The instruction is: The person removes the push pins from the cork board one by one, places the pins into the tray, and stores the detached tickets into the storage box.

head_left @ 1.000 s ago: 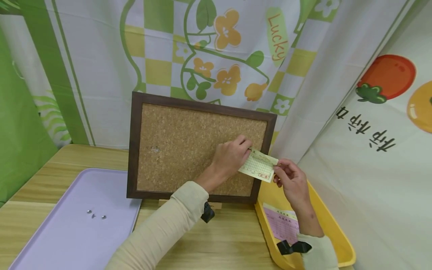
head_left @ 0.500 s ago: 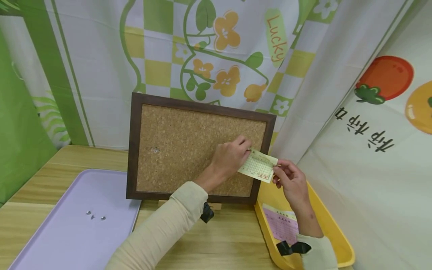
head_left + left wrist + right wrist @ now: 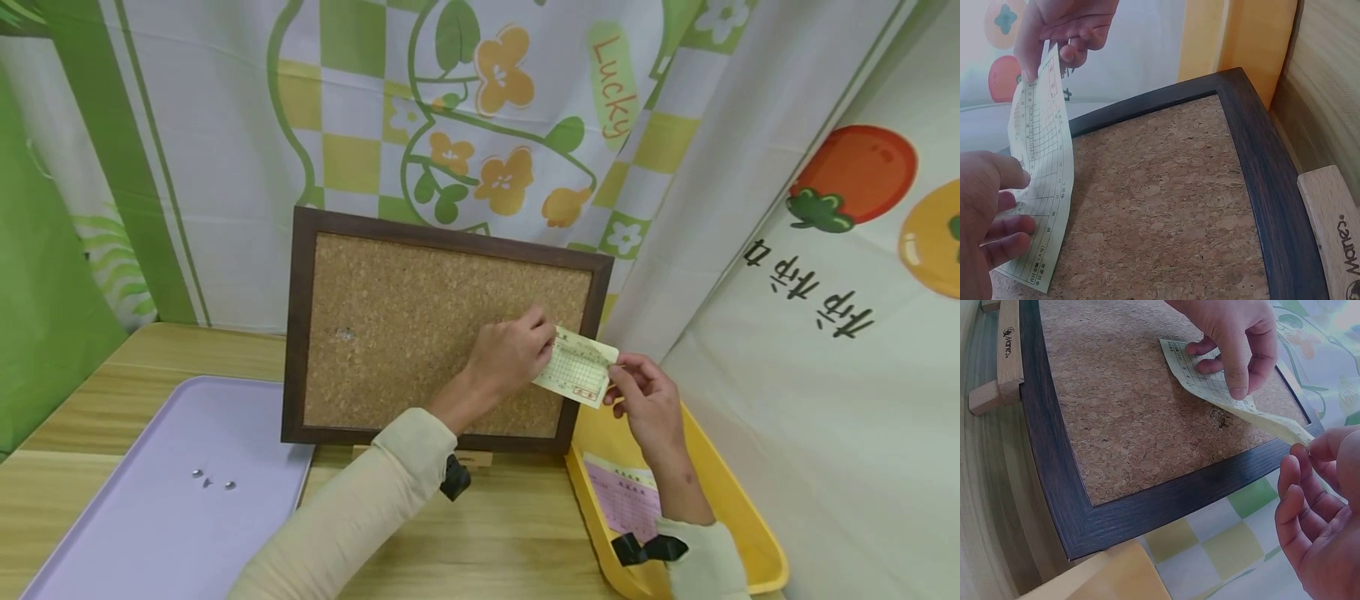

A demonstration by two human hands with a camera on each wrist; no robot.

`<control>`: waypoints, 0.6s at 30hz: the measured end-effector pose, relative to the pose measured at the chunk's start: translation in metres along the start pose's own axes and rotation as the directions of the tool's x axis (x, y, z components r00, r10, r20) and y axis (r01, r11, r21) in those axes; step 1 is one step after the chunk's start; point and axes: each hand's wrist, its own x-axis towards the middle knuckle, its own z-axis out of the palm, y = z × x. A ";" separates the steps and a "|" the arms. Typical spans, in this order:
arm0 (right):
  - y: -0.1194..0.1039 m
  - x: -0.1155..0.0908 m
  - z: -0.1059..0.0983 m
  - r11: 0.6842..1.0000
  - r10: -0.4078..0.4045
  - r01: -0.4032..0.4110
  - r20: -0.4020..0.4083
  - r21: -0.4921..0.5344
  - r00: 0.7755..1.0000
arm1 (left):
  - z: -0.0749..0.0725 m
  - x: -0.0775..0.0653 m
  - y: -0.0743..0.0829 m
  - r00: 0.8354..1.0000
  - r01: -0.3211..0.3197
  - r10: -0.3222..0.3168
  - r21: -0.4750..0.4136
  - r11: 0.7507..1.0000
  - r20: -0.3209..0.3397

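A pale green-yellow receipt slip (image 3: 577, 367) with a printed grid and red box is stretched between my two hands before the lower right of a framed corkboard (image 3: 420, 333). My left hand (image 3: 510, 350) holds its left end with curled fingers; in the left wrist view those fingers (image 3: 1013, 231) lie over the printed face. Its right end is pinched between thumb and fingers of my right hand (image 3: 648, 404). The slip bows away from the cork in the right wrist view. A small thin object (image 3: 1070, 41) shows among the right fingers, too small to identify.
On the left lies a lilac tray (image 3: 150, 533) with three silver thumbtacks (image 3: 208, 482). A yellow bin (image 3: 750, 517) under my right forearm contains pink and yellow slips (image 3: 622, 500). A wooden stand (image 3: 1335, 237) supports the board. Printed curtains hang behind.
My left hand has shifted very slightly at the slip's left end, and a little more of the slip's upper left shows. The right hand stays nearly still, pinching the right end.
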 end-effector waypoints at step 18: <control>-0.001 -0.005 -0.006 1.000 0.005 -0.005 -0.010 -0.002 1.000 | -0.019 -0.015 0.001 0.998 -0.028 0.032 -0.078 0.997 0.052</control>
